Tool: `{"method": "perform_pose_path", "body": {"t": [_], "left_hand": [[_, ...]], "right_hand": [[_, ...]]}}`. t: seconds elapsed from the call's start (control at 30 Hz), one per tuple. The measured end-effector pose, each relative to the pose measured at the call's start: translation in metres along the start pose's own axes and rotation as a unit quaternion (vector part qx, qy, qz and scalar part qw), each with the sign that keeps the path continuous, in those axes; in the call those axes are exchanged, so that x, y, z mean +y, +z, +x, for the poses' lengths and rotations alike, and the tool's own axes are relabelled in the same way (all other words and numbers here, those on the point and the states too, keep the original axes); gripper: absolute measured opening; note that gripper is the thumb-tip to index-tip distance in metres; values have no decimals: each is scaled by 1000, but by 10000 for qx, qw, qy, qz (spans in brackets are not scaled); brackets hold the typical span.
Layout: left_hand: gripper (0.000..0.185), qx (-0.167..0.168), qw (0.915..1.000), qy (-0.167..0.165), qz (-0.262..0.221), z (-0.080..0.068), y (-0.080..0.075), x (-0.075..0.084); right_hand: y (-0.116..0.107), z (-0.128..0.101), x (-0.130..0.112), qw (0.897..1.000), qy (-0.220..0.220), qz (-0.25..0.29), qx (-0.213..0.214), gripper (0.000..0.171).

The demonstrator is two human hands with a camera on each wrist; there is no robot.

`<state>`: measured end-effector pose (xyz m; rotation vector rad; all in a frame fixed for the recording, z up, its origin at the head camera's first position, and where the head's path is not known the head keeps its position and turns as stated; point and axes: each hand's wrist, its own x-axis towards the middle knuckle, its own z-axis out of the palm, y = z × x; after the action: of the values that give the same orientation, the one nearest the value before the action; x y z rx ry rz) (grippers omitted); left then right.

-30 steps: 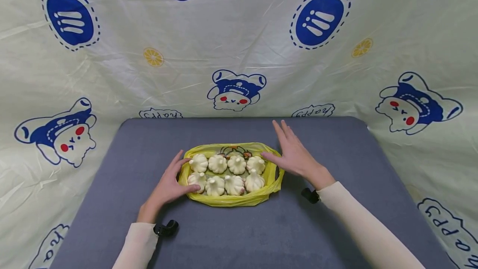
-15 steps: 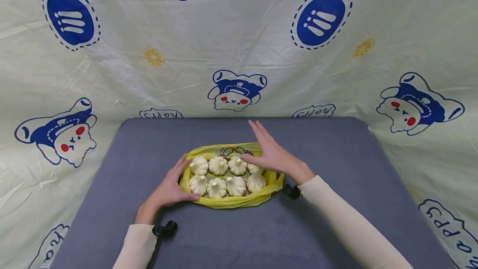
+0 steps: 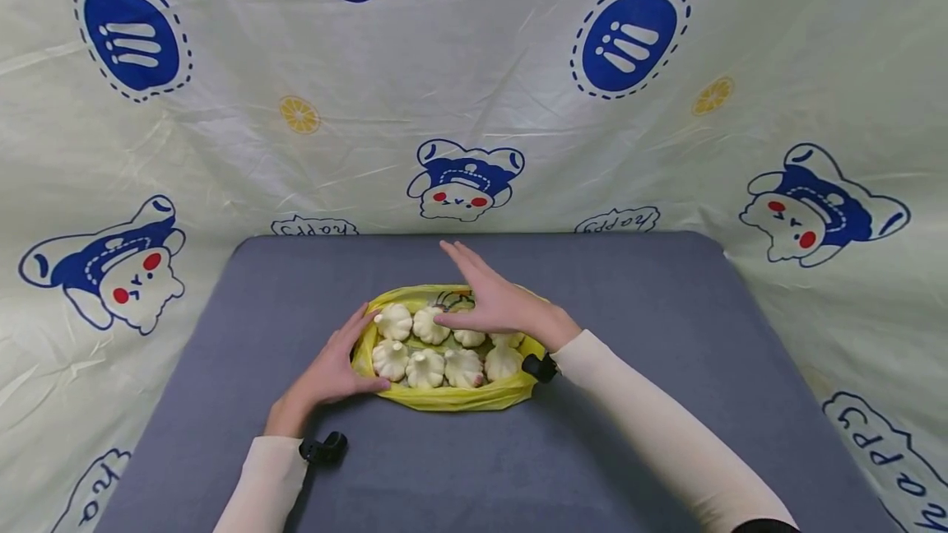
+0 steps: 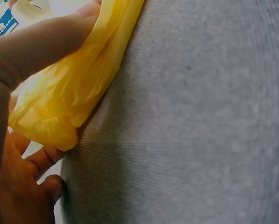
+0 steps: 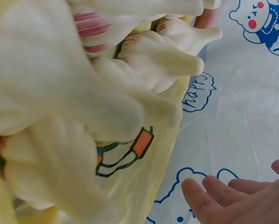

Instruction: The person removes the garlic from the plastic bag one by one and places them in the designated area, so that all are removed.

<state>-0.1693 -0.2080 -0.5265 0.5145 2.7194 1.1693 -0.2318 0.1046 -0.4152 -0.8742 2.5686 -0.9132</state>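
Whole white garlic bulbs (image 3: 425, 368) sit in two rows inside a yellow plastic bag (image 3: 459, 400), its mouth spread wide. At the bag's left end, my left hand (image 3: 333, 364) holds it, thumb on the near rim and fingers round the far side. The left wrist view has that thumb (image 4: 55, 39) over the yellow plastic. Above the back row hovers my right hand (image 3: 499, 303), fingers straight and thumb apart, gripping nothing. It covers part of the right-hand bulbs. Purple streaks mark some garlic (image 5: 151, 60) in the right wrist view.
The bag lies on a grey cloth-covered table (image 3: 629, 286). Behind and around it hangs a pale curtain (image 3: 370, 64) printed with cartoon figures and blue shapes. Small black devices (image 3: 324, 448) are strapped at both wrists.
My right hand has moved leftward from the bag's right end to over the back row of garlic. The left hand has stayed at the left end, nearly still.
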Motion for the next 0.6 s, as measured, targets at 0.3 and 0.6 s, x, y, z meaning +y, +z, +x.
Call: {"method": "perform_pose_path", "body": {"t": [0.3, 0.6], "left_hand": [[109, 83, 9999, -97, 45, 0, -7, 10], [103, 233, 9992, 101, -303, -2, -5, 1]], "right_hand": [[11, 19, 2, 9995, -113, 137, -267, 104], [34, 35, 2, 9987, -221, 188, -423, 97]]}}
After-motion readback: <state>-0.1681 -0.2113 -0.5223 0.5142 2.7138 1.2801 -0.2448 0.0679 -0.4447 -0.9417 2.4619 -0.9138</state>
